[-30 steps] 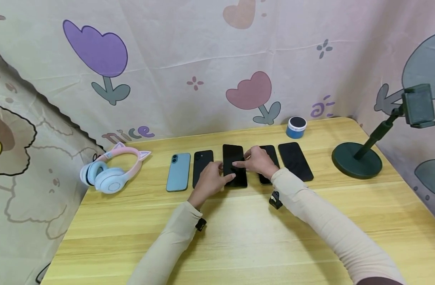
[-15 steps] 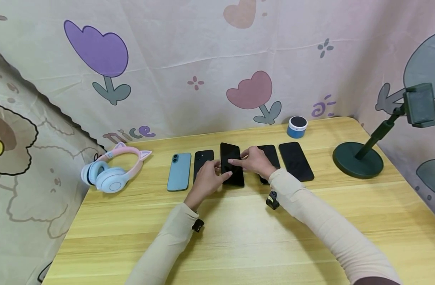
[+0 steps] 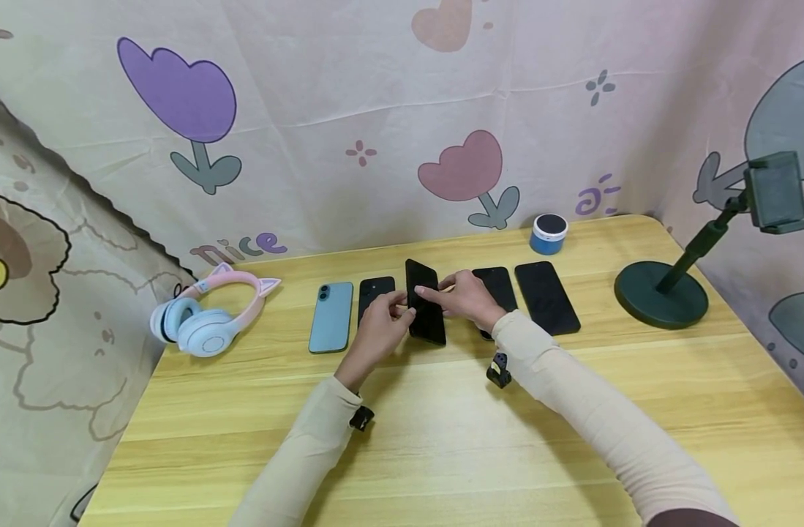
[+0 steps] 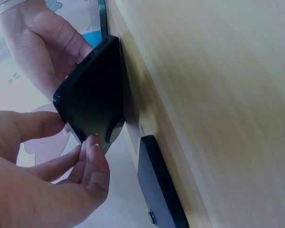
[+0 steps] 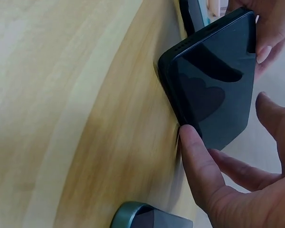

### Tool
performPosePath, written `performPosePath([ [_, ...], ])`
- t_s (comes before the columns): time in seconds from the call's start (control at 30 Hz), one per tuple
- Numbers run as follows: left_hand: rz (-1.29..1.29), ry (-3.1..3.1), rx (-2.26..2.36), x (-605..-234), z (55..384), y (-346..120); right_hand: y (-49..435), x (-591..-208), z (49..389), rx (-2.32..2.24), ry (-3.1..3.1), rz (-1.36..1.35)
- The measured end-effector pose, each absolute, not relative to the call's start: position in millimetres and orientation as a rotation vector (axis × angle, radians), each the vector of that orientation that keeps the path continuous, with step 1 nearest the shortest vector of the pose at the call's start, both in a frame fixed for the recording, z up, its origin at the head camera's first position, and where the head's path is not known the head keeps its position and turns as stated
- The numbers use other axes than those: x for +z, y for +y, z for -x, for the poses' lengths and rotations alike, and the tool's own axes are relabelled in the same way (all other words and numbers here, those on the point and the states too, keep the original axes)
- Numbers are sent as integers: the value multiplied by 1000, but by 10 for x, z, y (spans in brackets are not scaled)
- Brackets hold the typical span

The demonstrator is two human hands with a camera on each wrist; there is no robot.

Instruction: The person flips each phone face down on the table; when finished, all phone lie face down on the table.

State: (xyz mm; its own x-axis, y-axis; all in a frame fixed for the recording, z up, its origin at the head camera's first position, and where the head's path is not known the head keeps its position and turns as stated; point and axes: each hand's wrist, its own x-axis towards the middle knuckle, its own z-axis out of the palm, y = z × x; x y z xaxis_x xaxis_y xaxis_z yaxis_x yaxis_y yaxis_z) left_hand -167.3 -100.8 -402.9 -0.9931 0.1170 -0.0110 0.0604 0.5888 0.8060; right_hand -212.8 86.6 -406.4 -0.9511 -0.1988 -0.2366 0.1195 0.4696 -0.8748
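Observation:
A black smartphone (image 3: pixel 428 318) leans on its right long edge in the head view, left side raised. My left hand (image 3: pixel 377 326) pinches its raised edge. In the left wrist view, the left thumb lies at the edge and the other fingers meet the dark back (image 4: pixel 92 95), where part of a camera bump shows. At the lower edge is my right hand (image 3: pixel 472 298). Its fairly straight fingers (image 5: pixel 199 161) touch that edge in the right wrist view, while its thumb stands apart from the glossy screen (image 5: pixel 213 80).
A light blue phone (image 3: pixel 331 318) and a black phone (image 3: pixel 370 293) lie left of the hands. Two more dark phones, one (image 3: pixel 497 285) partly behind the right hand and another (image 3: pixel 548 300), lie right. Cat-ear headphones (image 3: pixel 211 329), a blue-white speaker-like cylinder (image 3: pixel 549 238) and a phone stand (image 3: pixel 661 296) flank them.
The smartphone has gone from nearly flat to steeply tilted, its left edge rising. It has shifted slightly left, and both hands have moved a little left with it.

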Motion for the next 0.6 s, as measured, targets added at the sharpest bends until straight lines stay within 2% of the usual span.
performPosePath([
  [0.6,-217,2634,1539,-4010,1640,-1055,801,-4047,2117,-1651,2234,62],
])
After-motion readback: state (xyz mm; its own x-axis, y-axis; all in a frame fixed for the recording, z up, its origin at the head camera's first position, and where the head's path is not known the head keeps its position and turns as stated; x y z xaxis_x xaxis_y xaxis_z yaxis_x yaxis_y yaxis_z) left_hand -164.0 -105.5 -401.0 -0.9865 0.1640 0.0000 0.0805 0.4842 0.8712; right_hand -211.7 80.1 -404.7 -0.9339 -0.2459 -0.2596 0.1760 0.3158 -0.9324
